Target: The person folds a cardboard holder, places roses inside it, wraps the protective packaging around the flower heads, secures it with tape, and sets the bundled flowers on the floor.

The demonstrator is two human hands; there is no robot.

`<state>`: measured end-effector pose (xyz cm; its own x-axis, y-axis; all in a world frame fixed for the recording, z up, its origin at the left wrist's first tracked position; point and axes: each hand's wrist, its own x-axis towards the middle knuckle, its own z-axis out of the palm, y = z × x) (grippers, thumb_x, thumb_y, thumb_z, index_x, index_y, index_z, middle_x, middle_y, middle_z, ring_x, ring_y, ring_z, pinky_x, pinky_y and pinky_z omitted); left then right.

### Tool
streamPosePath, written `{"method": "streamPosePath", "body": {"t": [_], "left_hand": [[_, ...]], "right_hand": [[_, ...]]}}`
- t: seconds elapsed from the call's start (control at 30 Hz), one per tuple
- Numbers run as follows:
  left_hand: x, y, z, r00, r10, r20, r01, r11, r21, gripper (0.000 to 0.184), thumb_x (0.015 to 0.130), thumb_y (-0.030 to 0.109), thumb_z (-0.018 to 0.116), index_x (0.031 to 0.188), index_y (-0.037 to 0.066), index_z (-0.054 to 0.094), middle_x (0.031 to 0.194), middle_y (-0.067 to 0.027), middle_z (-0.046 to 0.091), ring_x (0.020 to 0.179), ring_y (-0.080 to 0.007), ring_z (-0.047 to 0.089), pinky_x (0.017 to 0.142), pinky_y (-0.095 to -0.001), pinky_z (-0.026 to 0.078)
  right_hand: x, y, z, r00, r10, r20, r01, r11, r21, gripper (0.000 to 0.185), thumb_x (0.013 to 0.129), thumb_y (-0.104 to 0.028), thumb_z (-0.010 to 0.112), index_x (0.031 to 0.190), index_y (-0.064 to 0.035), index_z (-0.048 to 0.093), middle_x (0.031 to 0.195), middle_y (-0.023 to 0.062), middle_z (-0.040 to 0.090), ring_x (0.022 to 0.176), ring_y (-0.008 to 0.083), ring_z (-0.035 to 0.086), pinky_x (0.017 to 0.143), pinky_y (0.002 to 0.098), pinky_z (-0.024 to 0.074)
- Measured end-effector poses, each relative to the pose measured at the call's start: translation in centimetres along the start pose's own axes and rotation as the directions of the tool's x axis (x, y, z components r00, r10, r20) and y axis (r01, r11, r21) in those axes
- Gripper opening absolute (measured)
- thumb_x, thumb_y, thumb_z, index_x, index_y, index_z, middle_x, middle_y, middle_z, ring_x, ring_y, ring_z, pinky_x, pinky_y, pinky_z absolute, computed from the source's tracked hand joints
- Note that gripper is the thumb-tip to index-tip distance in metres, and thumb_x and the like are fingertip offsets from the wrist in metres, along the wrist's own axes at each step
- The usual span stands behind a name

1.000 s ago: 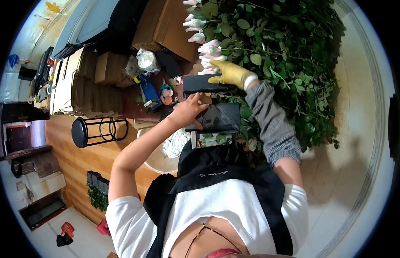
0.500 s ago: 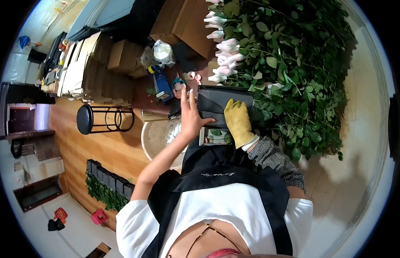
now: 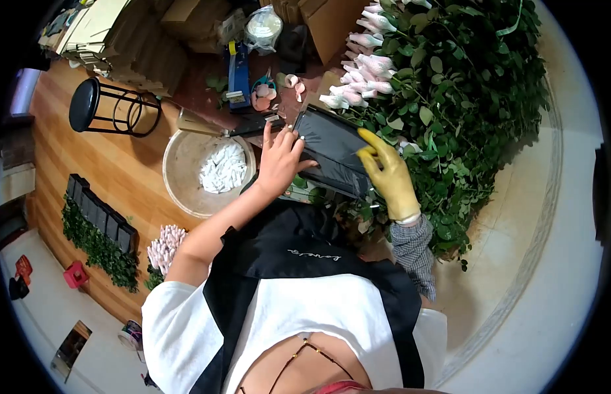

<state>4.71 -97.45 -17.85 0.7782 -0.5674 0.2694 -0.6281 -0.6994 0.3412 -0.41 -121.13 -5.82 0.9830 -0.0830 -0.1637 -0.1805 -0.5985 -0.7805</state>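
Observation:
A flat black bundle [image 3: 332,154] in shiny clear film lies at an angle in front of my body. Green leaves show at its near edge. My left hand [image 3: 282,161], bare, lies on the bundle's left side, its fingers stretched out and its thumb apart on the film. On the right, my right hand [image 3: 392,174] wears a yellow glove and a checked sleeve. Its fingers are apart, with the fingertips at the bundle's right edge. Whether they touch the film I cannot tell.
Right of the bundle is a large heap of leafy stems [image 3: 463,125] with pink-white netted buds [image 3: 374,65]. Scissors [image 3: 266,82] and a blue box [image 3: 238,75] lie ahead. At left are a tub [image 3: 177,190] of small white pieces, a black stool [image 3: 85,105] and several black-wrapped bundles [image 3: 102,210].
My right hand has lifted from the bundle's face to its right edge, its fingers spreading. The bundle now lies tilted. My view has shifted, showing more of the tub.

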Motion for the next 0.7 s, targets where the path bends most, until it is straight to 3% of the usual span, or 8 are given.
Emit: {"method": "streamPosePath", "body": {"t": [0.13,0.2,0.27,0.33,0.37,0.47,0.53,0.7], "left_hand": [[-0.8,-0.5,-0.3,0.998,-0.060,-0.036,0.060,0.998,-0.016,0.048,0.079,0.046,0.076,0.110,0.010,0.066,0.123,-0.0059,0.061,0.138,-0.0284,0.044,0.117,-0.0660,0.019],[-1.9,-1.9,-0.6,0.999,-0.007,-0.054,0.004,0.998,-0.058,0.044,0.083,0.041,0.075,0.115,0.013,0.067,0.128,-0.0056,0.060,0.139,-0.0276,0.043,0.117,-0.0657,0.020],[-3.6,-4.0,-0.7,0.979,-0.189,0.077,0.202,0.953,-0.226,0.042,0.090,0.030,0.070,0.126,0.010,0.063,0.134,-0.0121,0.059,0.140,-0.0327,0.042,0.118,-0.0585,0.025],[-5.4,-8.2,0.9,0.895,-0.432,0.108,0.418,0.734,-0.535,0.043,0.091,0.024,0.069,0.128,0.004,0.059,0.137,-0.0172,0.055,0.139,-0.0371,0.042,0.116,-0.0506,0.031],[-5.7,-10.7,1.6,0.906,-0.418,0.065,0.402,0.805,-0.437,0.045,0.090,0.022,0.070,0.129,0.002,0.058,0.139,-0.0185,0.054,0.138,-0.0382,0.042,0.115,-0.0486,0.033],[-3.9,-15.4,1.8,0.961,-0.277,0.019,0.276,0.948,-0.158,0.055,0.084,0.020,0.075,0.132,0.002,0.055,0.143,-0.0178,0.050,0.136,-0.0389,0.043,0.115,-0.0482,0.034],[-2.2,-16.9,1.6,0.982,-0.132,0.132,0.123,0.990,0.075,0.073,0.073,0.026,0.082,0.137,0.008,0.053,0.132,-0.0131,0.055,0.128,-0.0343,0.049,0.116,-0.0440,0.033],[0.5,-16.4,1.6,0.871,-0.197,0.449,0.077,0.960,0.270,0.069,0.062,0.031,0.085,0.122,0.008,0.061,0.109,-0.0096,0.059,0.110,-0.0288,0.056,0.102,-0.0425,0.043]], "right_hand": [[3.2,1.2,6.7,0.916,-0.254,0.309,0.361,0.859,-0.363,0.051,0.090,-0.021,0.070,0.137,-0.0092,0.056,0.082,0.0116,0.068,0.077,0.0327,0.067,0.069,0.0435,0.0535],[3.0,1.3,6.9,0.908,-0.202,0.368,0.381,0.763,-0.522,0.051,0.087,-0.021,0.071,0.135,-0.0085,0.057,0.077,0.0100,0.065,0.074,0.0341,0.065,0.066,0.0459,0.0516],[2.8,2.0,6.8,0.894,-0.292,0.340,0.430,0.774,-0.465,0.051,0.087,-0.021,0.070,0.136,-0.0098,0.057,0.073,0.0096,0.062,0.071,0.0322,0.063,0.065,0.0450,0.0508],[3.1,1.5,6.5,0.902,-0.280,0.329,0.402,0.822,-0.403,0.050,0.088,-0.020,0.070,0.135,-0.0105,0.058,0.070,0.0090,0.058,0.068,0.0311,0.061,0.064,0.0448,0.0494],[3.2,1.3,6.5,0.908,-0.234,0.347,0.369,0.840,-0.398,0.051,0.087,-0.011,0.070,0.136,-0.0081,0.059,0.071,0.0105,0.056,0.068,0.0310,0.057,0.066,0.0443,0.0472],[3.4,1.1,6.4,0.915,-0.213,0.341,0.344,0.854,-0.390,0.046,0.088,-0.018,0.069,0.133,-0.0116,0.061,0.072,0.0081,0.058,0.070,0.0297,0.060,0.066,0.0440,0.0485],[3.6,1.0,6.3,0.917,-0.187,0.352,0.329,0.854,-0.403,0.045,0.088,-0.018,0.069,0.132,-0.0119,0.061,0.072,0.0079,0.058,0.070,0.0294,0.060,0.066,0.0437,0.0484],[3.7,0.4,6.2,0.923,-0.114,0.367,0.275,0.863,-0.425,0.041,0.089,-0.019,0.070,0.129,-0.0127,0.063,0.073,0.0070,0.059,0.071,0.0284,0.060,0.067,0.0427,0.0483]]}}
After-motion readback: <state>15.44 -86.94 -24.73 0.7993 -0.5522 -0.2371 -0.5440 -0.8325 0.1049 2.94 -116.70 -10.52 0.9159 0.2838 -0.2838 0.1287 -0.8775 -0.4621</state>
